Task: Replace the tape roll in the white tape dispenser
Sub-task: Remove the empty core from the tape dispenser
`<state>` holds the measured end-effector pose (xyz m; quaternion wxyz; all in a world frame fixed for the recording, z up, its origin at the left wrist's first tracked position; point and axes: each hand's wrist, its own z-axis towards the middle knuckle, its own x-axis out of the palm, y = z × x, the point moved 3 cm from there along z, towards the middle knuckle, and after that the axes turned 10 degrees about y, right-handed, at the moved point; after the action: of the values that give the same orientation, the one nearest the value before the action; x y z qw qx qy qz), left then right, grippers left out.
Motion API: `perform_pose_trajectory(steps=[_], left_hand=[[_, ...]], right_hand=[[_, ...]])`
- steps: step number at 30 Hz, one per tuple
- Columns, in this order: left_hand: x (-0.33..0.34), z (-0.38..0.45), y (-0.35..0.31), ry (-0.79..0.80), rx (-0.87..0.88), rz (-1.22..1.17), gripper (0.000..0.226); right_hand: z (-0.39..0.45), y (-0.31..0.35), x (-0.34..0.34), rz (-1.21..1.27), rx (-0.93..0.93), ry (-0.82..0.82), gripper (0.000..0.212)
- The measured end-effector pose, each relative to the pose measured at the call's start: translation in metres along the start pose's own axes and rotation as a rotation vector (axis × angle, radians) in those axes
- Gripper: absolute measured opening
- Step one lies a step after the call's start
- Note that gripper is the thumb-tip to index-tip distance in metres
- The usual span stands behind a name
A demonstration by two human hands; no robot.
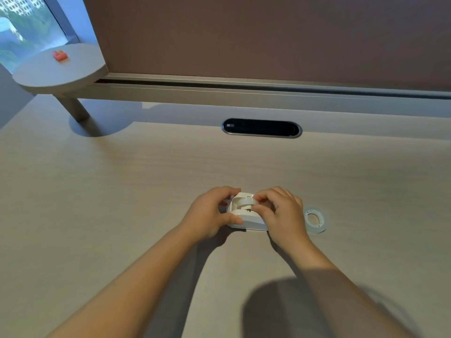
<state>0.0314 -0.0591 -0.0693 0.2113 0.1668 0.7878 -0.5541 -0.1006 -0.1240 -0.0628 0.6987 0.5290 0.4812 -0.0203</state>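
Note:
The white tape dispenser rests on the pale wood desk, near its middle. My left hand grips the dispenser's left side, thumb on its front wall. My right hand pinches a white tape roll that sits in the dispenser's open top, fingers curled over it. A second tape roll, thin and pale with a wide hole, lies flat on the desk just right of my right hand.
A dark oval cable grommet sits in the desk behind the dispenser. A brown partition panel rises along the far edge. At the far left, a round raised shelf carries a small orange object.

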Motion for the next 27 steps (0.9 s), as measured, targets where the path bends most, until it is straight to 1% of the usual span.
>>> perform_pose_trajectory(steps=[2, 3, 5, 7, 8, 9, 10, 12, 14, 15, 18, 21, 24, 27], left_hand=[[0.001, 0.0, -0.002, 0.011, -0.005, 0.061, 0.061], [0.001, -0.001, -0.002, 0.023, -0.01, 0.105, 0.061], [0.002, -0.001, -0.005, 0.063, -0.017, 0.25, 0.062], [-0.001, -0.004, -0.013, 0.088, -0.044, 0.352, 0.067], [-0.004, -0.008, -0.018, 0.075, -0.048, 0.328, 0.067], [-0.008, -0.012, -0.025, 0.054, -0.043, 0.232, 0.065], [-0.01, -0.016, -0.032, 0.042, -0.028, 0.081, 0.058], [-0.008, -0.027, -0.044, 0.09, 0.014, -0.224, 0.037], [0.001, -0.035, -0.048, 0.127, 0.036, -0.383, 0.015], [0.007, -0.038, -0.047, 0.12, 0.041, -0.435, 0.01], [0.027, -0.044, -0.038, 0.073, 0.048, -0.569, 0.014], [0.043, -0.052, -0.03, 0.026, 0.067, -0.631, 0.012], [0.056, -0.068, -0.023, -0.01, 0.115, -0.667, 0.014], [0.066, -0.092, -0.021, -0.061, 0.171, -0.647, 0.015]], right_hand=[[0.001, 0.0, -0.002, 0.058, 0.009, 0.009, 0.004], [0.001, 0.002, -0.003, 0.109, 0.006, 0.011, 0.008], [-0.001, 0.007, -0.01, 0.197, 0.015, -0.001, 0.026], [-0.004, 0.011, -0.018, 0.247, 0.022, 0.001, 0.033], [-0.006, 0.014, -0.023, 0.28, 0.009, 0.006, 0.033], [-0.008, 0.017, -0.028, 0.324, -0.01, 0.016, 0.033], [-0.011, 0.02, -0.032, 0.368, -0.029, 0.036, 0.032], [-0.019, 0.025, -0.036, 0.405, -0.06, 0.08, 0.028], [-0.027, 0.026, -0.035, 0.423, -0.094, 0.104, 0.025], [-0.032, 0.025, -0.033, 0.436, -0.109, 0.103, 0.024], [-0.047, 0.019, -0.029, 0.406, -0.145, 0.021, 0.013], [-0.069, 0.013, -0.026, 0.289, -0.217, -0.091, 0.013], [-0.092, 0.014, -0.015, 0.18, -0.304, -0.103, 0.016], [-0.116, 0.017, 0.0, 0.104, -0.363, -0.112, 0.02]])
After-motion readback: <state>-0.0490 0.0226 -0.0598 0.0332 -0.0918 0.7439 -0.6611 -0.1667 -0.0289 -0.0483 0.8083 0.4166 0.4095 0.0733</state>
